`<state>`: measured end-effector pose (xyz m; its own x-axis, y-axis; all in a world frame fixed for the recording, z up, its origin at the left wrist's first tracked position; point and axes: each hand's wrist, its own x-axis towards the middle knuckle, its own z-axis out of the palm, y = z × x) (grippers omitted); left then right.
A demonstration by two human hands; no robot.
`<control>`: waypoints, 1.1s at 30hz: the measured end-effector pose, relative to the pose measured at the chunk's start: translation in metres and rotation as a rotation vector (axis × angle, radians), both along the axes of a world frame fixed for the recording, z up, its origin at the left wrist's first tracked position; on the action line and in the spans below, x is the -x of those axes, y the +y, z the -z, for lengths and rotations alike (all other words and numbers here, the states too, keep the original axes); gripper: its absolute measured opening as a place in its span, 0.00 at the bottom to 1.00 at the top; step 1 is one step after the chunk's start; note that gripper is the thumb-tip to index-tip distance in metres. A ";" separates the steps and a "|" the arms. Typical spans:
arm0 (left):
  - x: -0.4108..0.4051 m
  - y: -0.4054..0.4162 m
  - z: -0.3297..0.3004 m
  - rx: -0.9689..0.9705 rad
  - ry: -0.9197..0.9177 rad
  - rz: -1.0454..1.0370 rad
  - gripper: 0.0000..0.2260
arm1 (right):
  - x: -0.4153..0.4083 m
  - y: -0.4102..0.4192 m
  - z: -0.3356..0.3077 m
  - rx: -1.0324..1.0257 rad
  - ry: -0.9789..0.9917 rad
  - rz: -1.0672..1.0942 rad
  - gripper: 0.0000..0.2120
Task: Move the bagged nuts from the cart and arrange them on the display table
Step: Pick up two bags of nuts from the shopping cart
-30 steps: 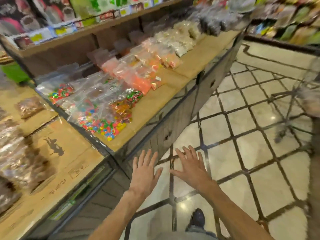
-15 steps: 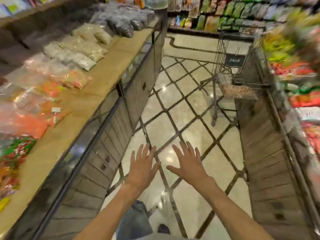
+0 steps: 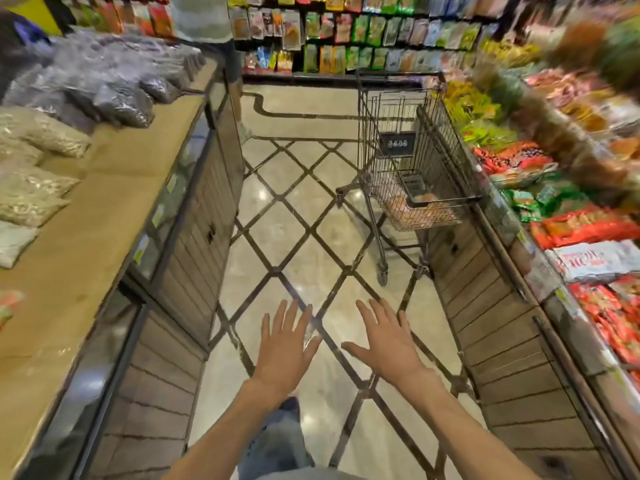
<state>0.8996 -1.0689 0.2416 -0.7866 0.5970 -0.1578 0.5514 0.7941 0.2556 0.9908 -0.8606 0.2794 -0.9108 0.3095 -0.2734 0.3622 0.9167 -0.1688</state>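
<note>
right shelves blurred, cart's bags indistinct

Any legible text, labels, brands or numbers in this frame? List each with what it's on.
None reads for certain.
White bag on the right display: large red lettering, too blurred to quote.
Black sign on the cart: a row of small white symbols, too small to read.
Shelf-edge tags on the left display table: blurred.
Hanging packets on the back wall: print too small.
</note>
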 end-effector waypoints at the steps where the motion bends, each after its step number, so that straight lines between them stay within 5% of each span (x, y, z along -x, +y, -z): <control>1: 0.027 0.012 -0.004 -0.011 -0.003 0.024 0.34 | 0.022 0.011 -0.004 0.012 0.005 0.028 0.45; 5: 0.121 0.066 -0.021 -0.034 -0.025 0.129 0.39 | 0.100 0.055 -0.016 0.006 0.028 0.103 0.44; 23: 0.439 0.389 -0.029 0.038 -0.026 0.328 0.31 | 0.385 0.341 0.014 0.072 0.073 0.363 0.41; 33: 0.568 0.568 -0.035 0.047 -0.021 0.464 0.29 | 0.478 0.499 0.005 0.165 0.089 0.574 0.40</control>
<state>0.3320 -0.5006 0.2766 -0.4345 0.8768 -0.2061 0.8459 0.4758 0.2408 0.5127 -0.3613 0.2746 -0.6320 0.7186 -0.2901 0.7696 0.5379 -0.3441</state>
